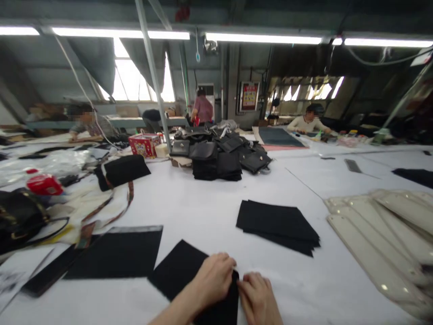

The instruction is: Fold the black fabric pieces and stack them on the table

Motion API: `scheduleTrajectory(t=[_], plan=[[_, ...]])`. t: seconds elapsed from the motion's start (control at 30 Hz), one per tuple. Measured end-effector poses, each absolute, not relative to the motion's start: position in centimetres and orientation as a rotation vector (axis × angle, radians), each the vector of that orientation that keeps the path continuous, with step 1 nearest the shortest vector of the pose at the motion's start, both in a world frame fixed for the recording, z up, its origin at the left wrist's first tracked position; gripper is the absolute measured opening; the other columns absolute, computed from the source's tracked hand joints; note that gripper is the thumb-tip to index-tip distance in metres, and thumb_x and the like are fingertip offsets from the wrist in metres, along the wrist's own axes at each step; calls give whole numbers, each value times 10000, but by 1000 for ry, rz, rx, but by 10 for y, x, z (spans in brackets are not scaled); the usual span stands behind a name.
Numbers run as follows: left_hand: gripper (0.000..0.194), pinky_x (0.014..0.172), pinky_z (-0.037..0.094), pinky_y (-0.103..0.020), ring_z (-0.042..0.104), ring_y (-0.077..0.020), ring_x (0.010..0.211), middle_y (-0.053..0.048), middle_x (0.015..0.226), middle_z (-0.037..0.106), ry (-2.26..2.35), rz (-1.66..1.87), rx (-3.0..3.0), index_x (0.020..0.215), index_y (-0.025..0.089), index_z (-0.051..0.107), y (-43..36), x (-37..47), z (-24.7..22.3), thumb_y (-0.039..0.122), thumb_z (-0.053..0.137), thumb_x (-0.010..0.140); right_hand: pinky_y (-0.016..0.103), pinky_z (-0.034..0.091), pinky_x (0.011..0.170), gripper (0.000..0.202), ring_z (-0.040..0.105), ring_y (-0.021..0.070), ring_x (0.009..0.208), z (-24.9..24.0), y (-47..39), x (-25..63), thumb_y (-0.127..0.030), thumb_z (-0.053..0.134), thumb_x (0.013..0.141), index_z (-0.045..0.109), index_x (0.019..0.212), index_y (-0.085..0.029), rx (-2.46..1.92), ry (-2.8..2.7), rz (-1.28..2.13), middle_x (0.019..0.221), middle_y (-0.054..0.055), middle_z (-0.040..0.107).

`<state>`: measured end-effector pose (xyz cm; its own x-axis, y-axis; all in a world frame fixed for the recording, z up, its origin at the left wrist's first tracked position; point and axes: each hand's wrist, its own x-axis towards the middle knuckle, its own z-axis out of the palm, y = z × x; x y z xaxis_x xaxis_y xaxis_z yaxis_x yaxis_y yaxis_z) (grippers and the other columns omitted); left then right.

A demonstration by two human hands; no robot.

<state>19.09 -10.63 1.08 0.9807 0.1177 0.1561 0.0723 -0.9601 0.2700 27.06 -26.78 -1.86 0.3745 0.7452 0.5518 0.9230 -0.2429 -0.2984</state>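
A black fabric piece [184,264] lies at an angle on the white table in front of me. My left hand [214,276] rests over it, fingers curled and pinching near its right corner. At the right edge of the same piece, my right hand [257,295] is closed, thumb and fingertips against the border. The exact grip of the fingertips is partly hidden. Beyond my hands sits a stack of black pieces [277,225], slightly fanned. To the left, another flat black sheet [118,253] lies close to the piece under my hands.
Beige panels with metal studs [375,243] overlap at the right. A heap of black bags [219,153] stands mid-table, beside a red patterned box [144,145]. A red bottle [43,184], a black bag [20,216] and straps crowd the left. Several people work farther back.
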Motion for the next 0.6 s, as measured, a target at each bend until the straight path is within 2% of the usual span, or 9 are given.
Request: scheduleTrajectory(t=[0.07,0.23,0.3,0.4,0.47,0.6], plan=[[188,869,461,-332,568,-202,972,-52,1033,600,151,291,2786,1055,217,582,-106,182,19,199,525,876,358,433,743,166,566,186,830,-20,-269,273,-121,490,882,608,870,-236,-2077,-1386,-146,854,24,611],[229,901,428,-355,539,-221,1016,-42,1059,568,233,231,2700,1018,221,588,-103,179,19,261,643,800,324,418,708,26,549,174,747,-20,-264,288,-203,543,862,553,839,-208,-2044,-1131,135,798,13,591],[268,911,420,-367,535,-227,1026,-39,1071,569,266,271,2667,1037,224,579,-104,179,15,265,661,785,314,430,699,87,544,167,737,-20,-261,293,-211,540,859,557,944,-203,-2017,-1112,120,857,25,592],[289,913,412,-369,530,-225,1019,-33,1079,573,295,356,2617,1040,227,560,-108,178,11,248,674,775,333,429,757,226,548,194,858,-16,-257,297,-185,524,864,555,1086,-212,-2035,-1282,26,982,55,586],[249,894,414,-355,529,-214,996,-25,1054,578,310,382,2590,999,222,551,-109,176,10,233,669,779,353,402,782,217,532,212,908,-11,-253,296,-159,519,868,575,1069,-219,-2094,-1454,-46,991,58,581],[156,853,425,-336,532,-202,959,-20,1004,581,344,368,2558,917,214,543,-110,173,6,234,648,803,348,352,749,139,506,203,859,-4,-244,298,-121,493,883,602,913,-203,-2140,-1770,-163,880,48,571]])
